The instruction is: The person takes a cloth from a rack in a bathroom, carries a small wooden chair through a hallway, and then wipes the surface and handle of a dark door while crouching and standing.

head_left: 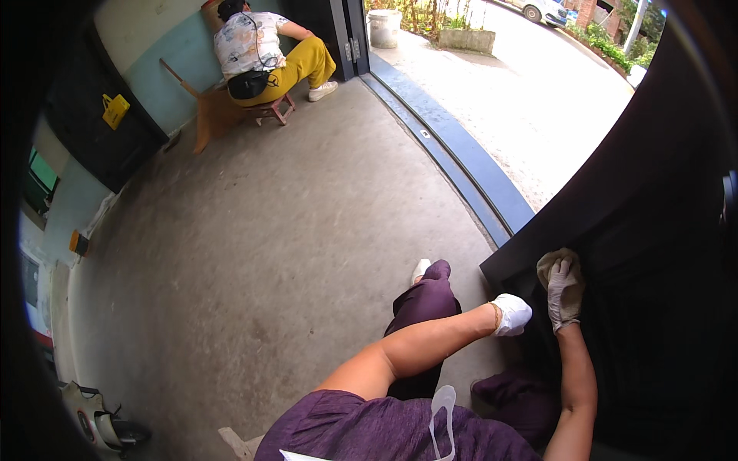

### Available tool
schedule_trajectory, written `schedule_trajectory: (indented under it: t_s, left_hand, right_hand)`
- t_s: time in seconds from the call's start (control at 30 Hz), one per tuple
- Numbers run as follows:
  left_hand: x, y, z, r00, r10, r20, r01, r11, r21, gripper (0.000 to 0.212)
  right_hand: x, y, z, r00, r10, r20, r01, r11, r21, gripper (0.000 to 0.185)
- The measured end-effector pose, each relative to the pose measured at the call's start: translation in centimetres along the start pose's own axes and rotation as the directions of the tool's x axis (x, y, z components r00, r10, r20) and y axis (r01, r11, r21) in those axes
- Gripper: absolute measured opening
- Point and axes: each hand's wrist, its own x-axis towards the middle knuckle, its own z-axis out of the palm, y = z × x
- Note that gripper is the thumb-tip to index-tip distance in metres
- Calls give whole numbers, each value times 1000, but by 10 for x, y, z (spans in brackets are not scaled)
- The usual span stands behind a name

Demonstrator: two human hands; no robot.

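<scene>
My right hand (562, 297), in a thin pale glove, presses a tan cloth (571, 288) flat against the dark door leaf (640, 276) at the right. My left hand (512, 314), in a white glove, hangs curled in front of my knee, left of and a little below the right hand. Its fingers point away from view, so whether it holds something cannot be told. A bracelet is on the left wrist. Both forearms are bare.
Another person (253, 52) sits on a low wooden stool (279, 109) by the far door frame, beside a broom (213, 112). A blue threshold with a track (444, 144) crosses the doorway. A scooter (104, 423) stands at lower left; outside is a white bucket (384, 29).
</scene>
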Motion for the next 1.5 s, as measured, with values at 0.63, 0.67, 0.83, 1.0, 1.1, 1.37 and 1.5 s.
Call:
schedule_trajectory:
  t_s: [0.63, 0.67, 0.83, 1.0, 1.1, 1.37, 1.5]
  left_hand:
    - [11, 19, 35, 990, 100, 100, -108, 990, 87, 21]
    - [13, 21, 36, 989, 107, 105, -116, 990, 85, 21]
    - [15, 16, 50, 993, 96, 62, -99, 993, 58, 25]
    - [16, 7, 58, 993, 112, 35, -114, 990, 77, 16]
    - [14, 6, 53, 994, 60, 95, -70, 993, 98, 19]
    - [-8, 7, 34, 993, 74, 90, -78, 996, 44, 25]
    - [4, 8, 38, 991, 41, 126, -53, 994, 94, 30]
  right_hand:
    - [-81, 57, -99, 895, -319, 311, 442, 538, -718, 30]
    - [-79, 55, -95, 905, -296, 305, 423, 562, -710, 33]
    - [-45, 42, -47, 922, -325, 210, 382, 683, -622, 34]
    - [-29, 33, -9, 986, -159, 43, 164, 948, -273, 37]
    - [-35, 49, -5, 979, -184, 91, 205, 910, -360, 33]
    - [-61, 95, -28, 952, -283, 120, 305, 826, -473, 38]
    - [-89, 68, -82, 953, -258, 159, 296, 669, -682, 32]
